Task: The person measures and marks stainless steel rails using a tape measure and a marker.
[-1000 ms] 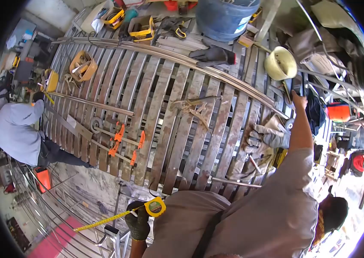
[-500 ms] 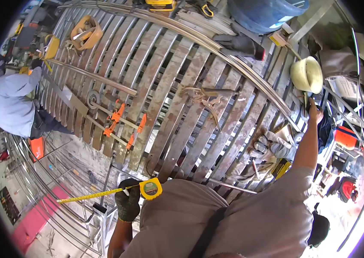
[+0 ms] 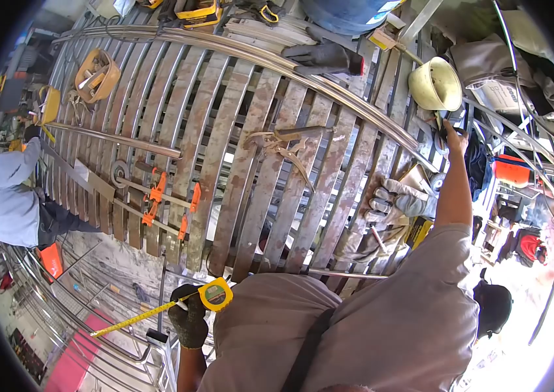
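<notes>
My left hand (image 3: 188,318), in a dark glove, is closed round a yellow tape measure (image 3: 216,295) near my belly. Its yellow blade (image 3: 134,321) is drawn out to the left, and a small white stick shows between the fingers. My right hand (image 3: 456,139), bare, reaches far to the right, just below a cream-coloured pot (image 3: 435,85). Its fingers look closed, but what they hold is hard to make out. Clamping pliers (image 3: 290,145) lie on the slatted metal bench (image 3: 224,130) between my hands. Orange bar clamps (image 3: 154,196) rest farther left.
Long metal bars (image 3: 329,81) run along the bench's far side, near a dark glove (image 3: 326,57) and a blue bucket (image 3: 349,13). Pale gloves (image 3: 394,199) lie by my right arm. A co-worker (image 3: 9,196) bends at the left end. An orange tub (image 3: 97,75) holds tools.
The view has shifted, so the bench and its things appear farther left. My right hand stays by the pot, and its wrist looks slightly turned. The tape measure remains in my left hand, blade out.
</notes>
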Demonstrator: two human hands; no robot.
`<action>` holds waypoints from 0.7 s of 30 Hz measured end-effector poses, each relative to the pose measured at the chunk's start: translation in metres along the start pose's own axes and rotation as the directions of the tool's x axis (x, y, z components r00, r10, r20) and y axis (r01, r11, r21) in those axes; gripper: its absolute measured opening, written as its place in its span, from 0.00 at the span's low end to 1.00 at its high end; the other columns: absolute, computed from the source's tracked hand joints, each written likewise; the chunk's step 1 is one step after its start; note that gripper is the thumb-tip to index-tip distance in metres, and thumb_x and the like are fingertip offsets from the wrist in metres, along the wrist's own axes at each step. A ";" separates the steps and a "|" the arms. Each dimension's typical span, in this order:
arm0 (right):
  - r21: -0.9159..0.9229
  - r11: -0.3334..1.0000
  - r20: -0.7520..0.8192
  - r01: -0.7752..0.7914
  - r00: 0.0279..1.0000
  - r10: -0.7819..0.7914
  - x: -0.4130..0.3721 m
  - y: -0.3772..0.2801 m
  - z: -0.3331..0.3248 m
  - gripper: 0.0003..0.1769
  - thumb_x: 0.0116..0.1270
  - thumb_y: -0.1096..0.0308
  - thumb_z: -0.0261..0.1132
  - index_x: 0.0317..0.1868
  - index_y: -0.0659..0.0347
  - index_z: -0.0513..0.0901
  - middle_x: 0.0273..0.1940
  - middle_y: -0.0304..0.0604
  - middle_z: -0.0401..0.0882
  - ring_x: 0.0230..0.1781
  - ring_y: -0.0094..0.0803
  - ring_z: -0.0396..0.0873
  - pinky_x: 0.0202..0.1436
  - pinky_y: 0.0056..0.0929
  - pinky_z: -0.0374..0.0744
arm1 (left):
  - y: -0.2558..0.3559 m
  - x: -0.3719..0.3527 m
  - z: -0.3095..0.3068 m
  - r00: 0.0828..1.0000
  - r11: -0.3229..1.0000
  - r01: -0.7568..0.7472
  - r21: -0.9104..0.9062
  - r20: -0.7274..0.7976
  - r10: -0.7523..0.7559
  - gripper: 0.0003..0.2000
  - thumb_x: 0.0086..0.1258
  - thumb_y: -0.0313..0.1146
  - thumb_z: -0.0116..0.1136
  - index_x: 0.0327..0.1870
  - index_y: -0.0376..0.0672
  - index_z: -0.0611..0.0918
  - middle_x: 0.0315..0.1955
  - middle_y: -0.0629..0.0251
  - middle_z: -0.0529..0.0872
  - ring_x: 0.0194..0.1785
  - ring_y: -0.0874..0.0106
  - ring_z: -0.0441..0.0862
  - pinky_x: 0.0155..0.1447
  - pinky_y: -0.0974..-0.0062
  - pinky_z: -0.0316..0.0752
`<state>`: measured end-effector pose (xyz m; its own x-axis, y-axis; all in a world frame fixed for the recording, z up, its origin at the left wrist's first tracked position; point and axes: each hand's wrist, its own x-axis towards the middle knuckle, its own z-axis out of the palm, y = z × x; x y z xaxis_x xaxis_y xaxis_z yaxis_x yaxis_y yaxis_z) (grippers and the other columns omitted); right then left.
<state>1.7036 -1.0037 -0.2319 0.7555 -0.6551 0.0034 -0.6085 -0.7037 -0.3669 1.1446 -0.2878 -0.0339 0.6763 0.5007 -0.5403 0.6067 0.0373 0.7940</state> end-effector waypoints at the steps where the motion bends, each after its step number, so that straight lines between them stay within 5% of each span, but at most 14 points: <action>1: -0.006 1.000 -0.020 0.015 1.000 -0.015 0.001 0.005 0.002 0.69 0.49 0.26 0.85 0.79 0.72 0.77 0.73 0.68 0.81 0.75 0.54 0.81 0.82 0.45 0.75 | 0.000 -0.001 0.000 1.000 1.000 0.010 0.003 -0.002 -0.010 0.11 0.89 0.38 0.63 0.55 0.38 0.86 0.38 0.71 0.86 0.34 0.81 0.76 0.39 0.75 0.71; 8: -0.125 0.990 -0.130 0.059 0.989 -0.075 -0.012 -0.003 0.001 0.66 0.48 0.29 0.86 0.77 0.72 0.81 0.70 0.67 0.85 0.69 0.50 0.87 0.76 0.44 0.81 | -0.004 -0.003 0.003 0.998 0.999 -0.039 -0.026 -0.045 0.038 0.12 0.88 0.40 0.65 0.55 0.38 0.86 0.36 0.72 0.86 0.34 0.81 0.76 0.39 0.74 0.71; 11: 0.050 0.999 -0.035 0.003 0.999 -0.001 -0.005 -0.005 0.003 0.63 0.49 0.31 0.86 0.73 0.74 0.83 0.66 0.66 0.88 0.66 0.49 0.89 0.73 0.42 0.82 | 0.000 -0.004 0.003 0.999 0.999 -0.031 -0.013 -0.036 0.031 0.13 0.88 0.41 0.65 0.55 0.38 0.86 0.36 0.71 0.86 0.34 0.81 0.76 0.39 0.74 0.71; 15: -0.025 0.999 -0.081 0.033 0.996 -0.035 -0.002 -0.008 0.003 0.59 0.48 0.37 0.87 0.71 0.75 0.84 0.62 0.64 0.91 0.62 0.44 0.91 0.68 0.38 0.84 | -0.002 -0.004 0.001 0.998 0.998 -0.060 0.015 -0.012 0.060 0.15 0.88 0.43 0.65 0.54 0.38 0.86 0.35 0.70 0.86 0.33 0.80 0.77 0.38 0.73 0.71; 21: -0.033 0.999 -0.056 0.030 0.998 -0.031 0.003 -0.002 0.006 0.65 0.48 0.32 0.85 0.76 0.75 0.79 0.63 0.64 0.90 0.63 0.45 0.90 0.71 0.39 0.83 | -0.004 -0.006 0.001 0.998 0.998 -0.059 0.026 -0.020 0.060 0.14 0.88 0.42 0.64 0.54 0.38 0.86 0.36 0.69 0.86 0.33 0.79 0.77 0.39 0.72 0.71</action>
<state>1.7085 -1.0024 -0.2365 0.7595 -0.6470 0.0668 -0.5934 -0.7313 -0.3361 1.1383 -0.2922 -0.0342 0.7026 0.5196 -0.4862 0.5762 -0.0146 0.8172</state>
